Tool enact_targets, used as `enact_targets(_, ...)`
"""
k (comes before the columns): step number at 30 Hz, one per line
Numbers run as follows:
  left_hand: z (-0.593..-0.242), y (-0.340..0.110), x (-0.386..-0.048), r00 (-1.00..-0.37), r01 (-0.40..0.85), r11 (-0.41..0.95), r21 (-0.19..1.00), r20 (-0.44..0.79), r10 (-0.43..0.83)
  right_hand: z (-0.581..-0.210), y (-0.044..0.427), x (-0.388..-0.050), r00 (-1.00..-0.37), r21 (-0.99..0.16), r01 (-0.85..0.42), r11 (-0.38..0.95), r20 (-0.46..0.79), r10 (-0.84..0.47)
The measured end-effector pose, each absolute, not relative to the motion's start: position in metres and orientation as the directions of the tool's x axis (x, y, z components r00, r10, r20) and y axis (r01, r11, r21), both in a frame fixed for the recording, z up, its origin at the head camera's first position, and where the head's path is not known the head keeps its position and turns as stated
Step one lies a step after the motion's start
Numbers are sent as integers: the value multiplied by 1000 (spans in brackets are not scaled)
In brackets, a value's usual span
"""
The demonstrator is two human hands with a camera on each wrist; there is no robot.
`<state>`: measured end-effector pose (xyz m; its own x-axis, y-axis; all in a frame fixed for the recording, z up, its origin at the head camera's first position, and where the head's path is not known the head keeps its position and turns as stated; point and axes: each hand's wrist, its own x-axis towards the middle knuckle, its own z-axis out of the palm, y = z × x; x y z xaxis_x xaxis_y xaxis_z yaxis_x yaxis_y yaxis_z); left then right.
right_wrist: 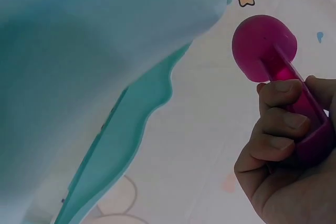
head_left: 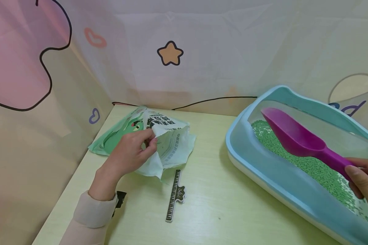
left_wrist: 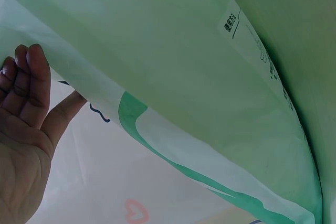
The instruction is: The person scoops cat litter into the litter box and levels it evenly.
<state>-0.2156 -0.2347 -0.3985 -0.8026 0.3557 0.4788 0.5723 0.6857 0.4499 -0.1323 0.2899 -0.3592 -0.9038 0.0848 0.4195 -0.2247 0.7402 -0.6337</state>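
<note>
My left hand (head_left: 132,151) pinches the edge of a green and white plastic bag (head_left: 174,146) that lies on the table with its mouth facing right. In the left wrist view, the thumb and fingers of my left hand (left_wrist: 31,114) are at the bag's edge (left_wrist: 173,82). My right hand (head_left: 366,183) grips the handle of a magenta scoop (head_left: 297,134), held over a blue litter tray (head_left: 242,146) with green pellets (head_left: 279,146) in it. No pellets show in the scoop's bowl. From the right wrist view, fingers curl round the handle (right_wrist: 304,103).
A piano-keyboard-patterned clip (head_left: 173,197) lies on the pale table (head_left: 214,190) in front of the bag. Beside the left cuff is a small black object (head_left: 120,199), partly hidden. A printed cloth backdrop (head_left: 202,61) stands behind and to the left.
</note>
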Motion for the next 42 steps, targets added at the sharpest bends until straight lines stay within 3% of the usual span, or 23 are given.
enact_targets(14,-399,-235,-216,-804,571,686,450,477,355,-355,251,-122,-964,-549,-174,818,266,-27)
enact_targets(24,-399,-235,-215,-805,569,687,451,475,356,-361,221,-121,-996,-532,-87,842,41,-77)
enact_targets(31,-398,-235,-215,-807,568,685,456,471,355,-371,210,-121,-973,-578,-231,783,124,-196)
enact_targets(42,-399,-234,-216,-785,596,664,453,503,362,-386,187,-118,-962,-590,-259,765,90,-257)
